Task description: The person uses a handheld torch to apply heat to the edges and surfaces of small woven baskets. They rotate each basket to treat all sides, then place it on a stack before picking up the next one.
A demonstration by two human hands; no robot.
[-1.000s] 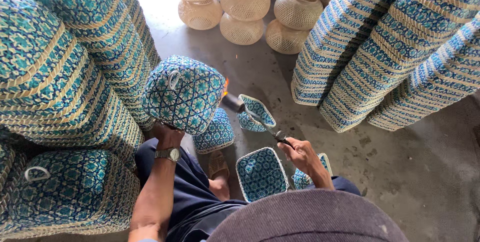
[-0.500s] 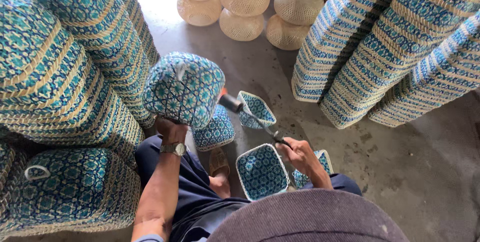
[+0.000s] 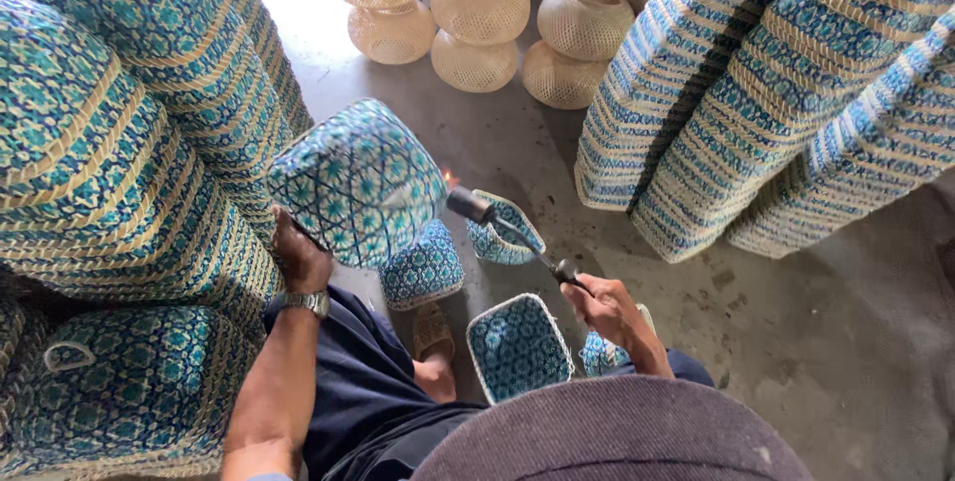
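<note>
My left hand (image 3: 296, 254), with a wristwatch, grips the lower rim of a blue and white woven basket lid (image 3: 356, 181) held up at an angle. My right hand (image 3: 609, 310) holds a small gas torch (image 3: 507, 227); its nozzle points at the lid's right side and a small flame shows at the tip. Below the lid stand small woven baskets of the same pattern: one under the lid (image 3: 423, 267), an open one (image 3: 517, 347) by my knee and a tilted one (image 3: 502, 227) behind the torch.
Tall stacks of blue woven baskets (image 3: 119, 143) rise on the left, and more stacks (image 3: 776, 93) lean at the right. Several natural straw-coloured woven lamps (image 3: 477, 13) stand at the back. The floor (image 3: 816, 342) is grey concrete. My sandalled foot (image 3: 433, 332) rests between the baskets.
The torch nozzle has moved a little closer to the lid, and my left hand has tilted the lid slightly.
</note>
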